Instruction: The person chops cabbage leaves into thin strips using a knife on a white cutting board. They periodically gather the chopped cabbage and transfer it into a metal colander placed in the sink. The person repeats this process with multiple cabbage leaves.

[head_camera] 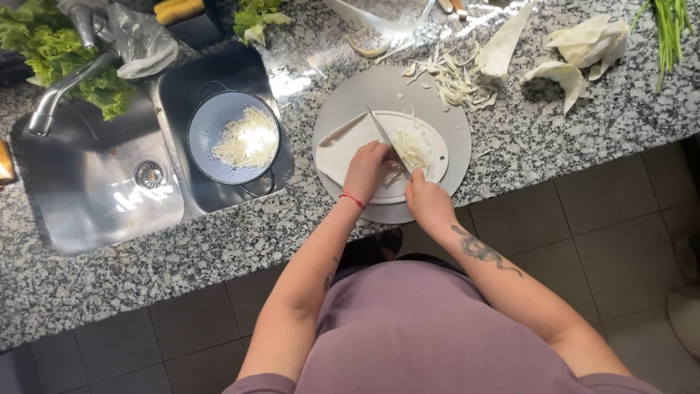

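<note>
A pale cabbage leaf point(343, 146) lies flat on a small white board point(437, 149), which rests on a round grey board point(379, 91). My left hand point(367, 169) presses down on the leaf. My right hand point(425, 198) grips a knife point(385, 137) whose blade points away from me across the leaf. A heap of shredded cabbage point(413, 149) sits just right of the blade. More shreds point(456, 80) lie at the far edge of the grey board.
A blue colander point(205, 138) with shredded cabbage stands in the sink's right basin. The steel sink point(80, 182) has a tap point(62, 91). Lettuce point(51, 47), loose cabbage leaves point(587, 44) and green stalks point(667, 25) lie on the granite counter point(182, 255).
</note>
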